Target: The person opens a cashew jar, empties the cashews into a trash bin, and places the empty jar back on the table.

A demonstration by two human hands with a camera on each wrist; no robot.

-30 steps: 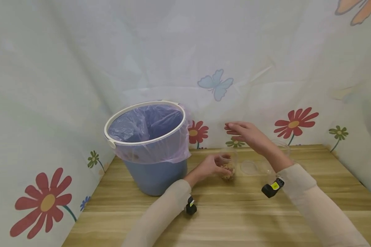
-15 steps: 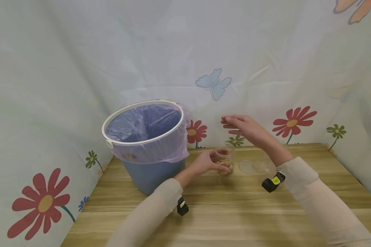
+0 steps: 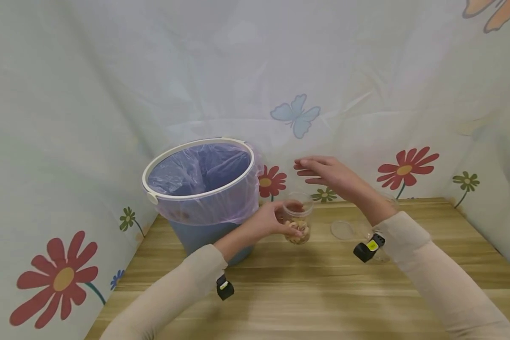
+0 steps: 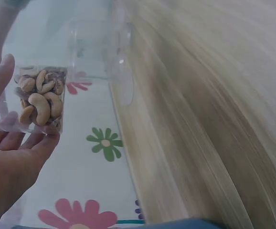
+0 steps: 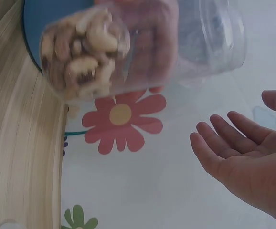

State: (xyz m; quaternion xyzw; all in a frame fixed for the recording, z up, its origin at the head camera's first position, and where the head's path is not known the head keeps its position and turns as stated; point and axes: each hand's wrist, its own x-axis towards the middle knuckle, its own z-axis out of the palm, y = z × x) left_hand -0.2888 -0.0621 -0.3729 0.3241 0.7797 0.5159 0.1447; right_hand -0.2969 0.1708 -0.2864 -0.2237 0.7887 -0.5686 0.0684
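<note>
— Between the two hands, what is held, and where?

— A clear plastic jar part-filled with cashew nuts (image 3: 298,222) is gripped from its left side by the left hand (image 3: 270,221), fingers curled round the wall. It is kept upright, long axis roughly vertical, mouth open at the top, and appears lifted just clear of the pale wooden worktop (image 3: 323,293).

— And the right hand (image 3: 328,173)?

— It is held spread and empty, fingers straight, above and just right of the jar; nothing is touched by it. The left hand is plainly the nearer one.

— What room is left around it?

— A blue plastic bin lined with a lilac bag (image 3: 204,198) is found just left of the jar, its white rim higher than the jar's mouth. To the right, a clear round lid (image 3: 342,230) is lying flat on the worktop, well apart. Bare worktop is seen towards the person.
</note>
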